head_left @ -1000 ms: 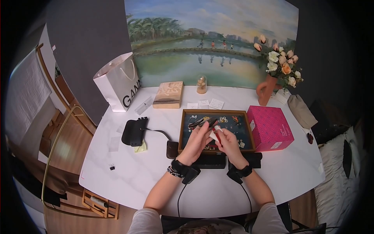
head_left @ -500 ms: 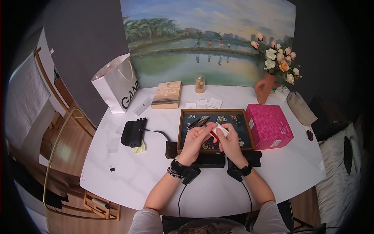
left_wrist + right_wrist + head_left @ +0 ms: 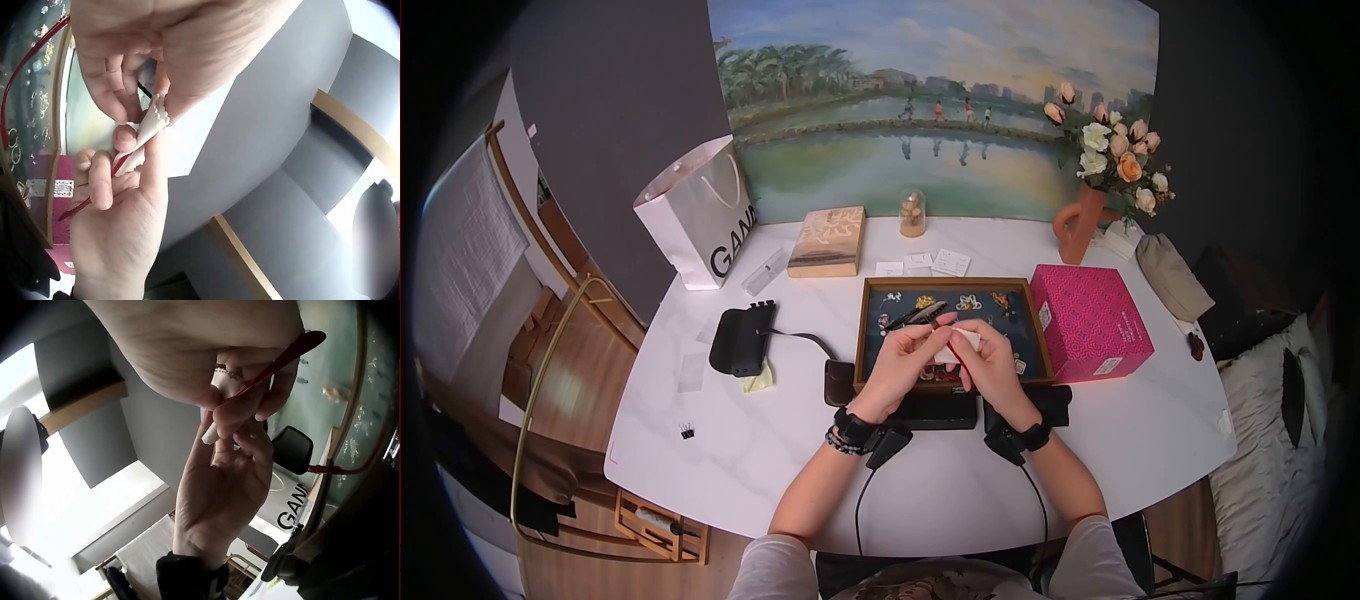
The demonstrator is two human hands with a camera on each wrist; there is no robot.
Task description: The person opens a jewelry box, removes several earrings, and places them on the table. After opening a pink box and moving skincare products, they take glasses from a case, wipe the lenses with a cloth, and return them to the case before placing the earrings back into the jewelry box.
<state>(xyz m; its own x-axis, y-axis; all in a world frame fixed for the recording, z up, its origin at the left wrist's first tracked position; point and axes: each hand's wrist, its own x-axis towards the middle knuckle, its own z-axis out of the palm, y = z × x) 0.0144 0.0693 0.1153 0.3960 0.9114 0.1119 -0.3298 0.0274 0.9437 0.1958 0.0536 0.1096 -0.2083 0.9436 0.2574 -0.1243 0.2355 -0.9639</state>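
Note:
Over a wooden-framed jewellery tray (image 3: 1041, 335), my two hands meet around a pair of sunglasses (image 3: 292, 450) with dark lenses and red temples. My left hand (image 3: 897, 368) grips the sunglasses near the frame, one lens jutting out beside its fingers in the right wrist view. My right hand (image 3: 997, 372) pinches a white cleaning cloth (image 3: 149, 132) with a zigzag edge, folded around one red temple (image 3: 290, 357). That temple's end sticks out past the right fingers, and the other temple (image 3: 31, 55) reaches over the tray. Fingers hide the other lens.
A pink box (image 3: 1095, 325) stands right against the tray. Left of it lie a black case (image 3: 743, 338) with a strap and a small binder clip (image 3: 687, 431). Behind are a white paper bag (image 3: 695, 215), a wooden box (image 3: 827, 243), a glass dome (image 3: 912, 214) and a flower vase (image 3: 1081, 225).
My hands have drawn closer together, and my left fingers have closed in beside the cloth. The sunglasses have tilted and lowered a little, and the cloth now wraps the red temple.

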